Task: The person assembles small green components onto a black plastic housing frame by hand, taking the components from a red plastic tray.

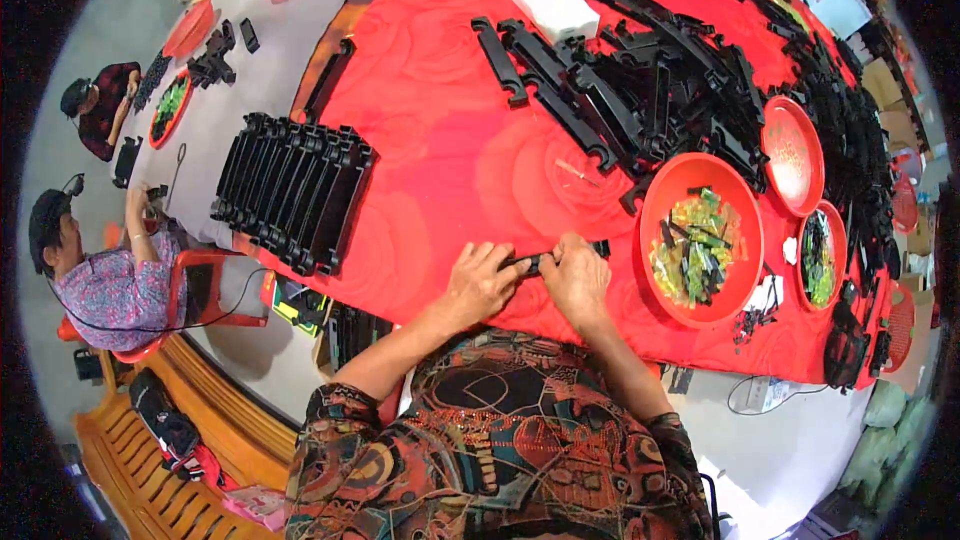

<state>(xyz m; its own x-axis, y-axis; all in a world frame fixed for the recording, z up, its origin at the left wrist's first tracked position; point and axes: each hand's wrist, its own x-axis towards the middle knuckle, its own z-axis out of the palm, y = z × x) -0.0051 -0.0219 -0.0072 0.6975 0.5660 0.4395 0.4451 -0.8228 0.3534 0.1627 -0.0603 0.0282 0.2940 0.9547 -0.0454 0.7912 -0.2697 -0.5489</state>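
Close to the table's front edge, my left hand (482,283) and my right hand (577,280) are both closed on one long black plastic part (533,265). It lies level, low over the red cloth (430,200). Its right end sticks out past my right hand, while my fingers cover much of the rest. To the right stands a red bowl (652,285) of small yellow, green and black strips. Left of my hands, several similar black parts are lined up in a neat stack (290,190).
A loose heap of black parts (640,90) spreads over the far right, beside a white box (553,6). Smaller red bowls (793,155) stand behind the large one. At left, a person (120,285) sits on a red chair (225,315); another person (105,110) sits farther back.
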